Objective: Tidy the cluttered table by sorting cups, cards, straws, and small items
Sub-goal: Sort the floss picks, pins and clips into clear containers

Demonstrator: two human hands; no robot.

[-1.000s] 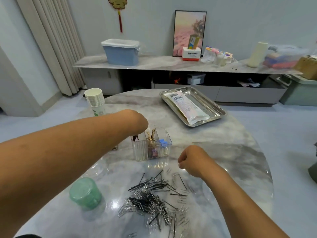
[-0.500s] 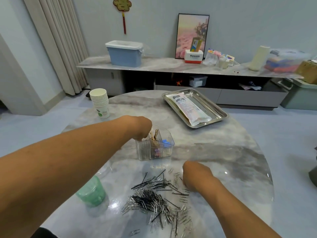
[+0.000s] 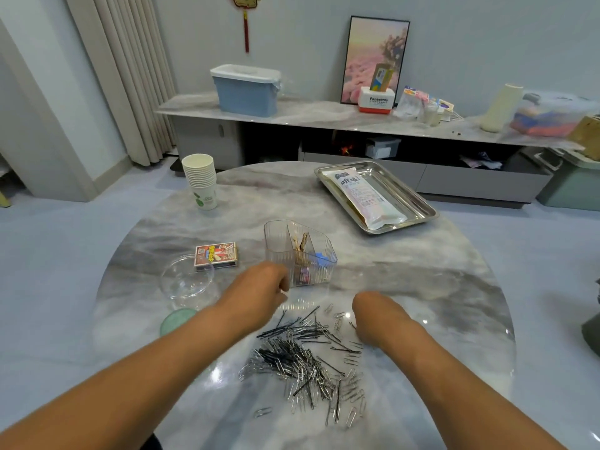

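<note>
Marble table (image 3: pixel 406 280), round, its far rim bare between the stacked paper cups (image 3: pixel 200 180) and the steel tray (image 3: pixel 418 203) holding a straw packet (image 3: pixel 367 199). Hairpins and paper clips (image 3: pixel 308 362) lie heaped near the front edge, between both forearms. A clear organizer (image 3: pixel 300 254) stands mid-table beside a card box (image 3: pixel 216 256). A sideboard (image 3: pixel 324 116) lines the grey wall. The left hand (image 3: pixel 259 287) has drawn back from the organizer, fingers curled; whether its grip holds anything I cannot tell. The right hand (image 3: pixel 373 313), curled likewise, has dropped onto the pins.

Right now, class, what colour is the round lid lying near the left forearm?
Pale green lid, seen in the head view.
</note>
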